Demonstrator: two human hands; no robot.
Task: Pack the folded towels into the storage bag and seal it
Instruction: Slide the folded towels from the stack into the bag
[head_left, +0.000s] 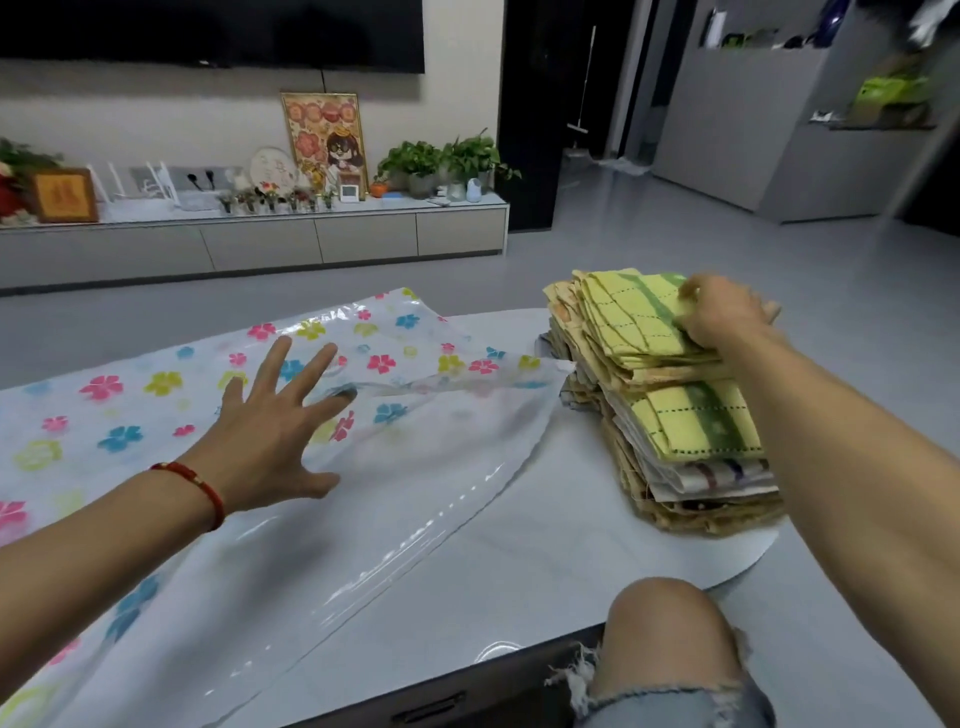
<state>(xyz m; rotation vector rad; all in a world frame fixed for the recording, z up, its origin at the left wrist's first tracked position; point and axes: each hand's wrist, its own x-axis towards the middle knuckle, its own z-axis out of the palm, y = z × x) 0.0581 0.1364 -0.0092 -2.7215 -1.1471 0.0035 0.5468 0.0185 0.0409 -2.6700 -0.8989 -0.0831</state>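
Left hand spread flat above the flowered storage bag, whose open mouth faces the towel stack to its right. Right hand grips the top towels. Advice: pin the lower flap, lift a thin bundle, slide it in level.

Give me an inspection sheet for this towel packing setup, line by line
Surface: pale table, bag and towels on it.
Job's things: flowered storage bag lying flat, mouth towards the towels; folded towels stacked at the right, none seen in the bag.
Clutter: nothing seen on the table.
Grippers: left hand open, fingers spread over the bag; right hand grips the top towels.
Cables: plugs in the wall sockets behind the cabinet.
Surroundings: TV cabinet with plants and frames, grey floor, the person's knee at the table edge.
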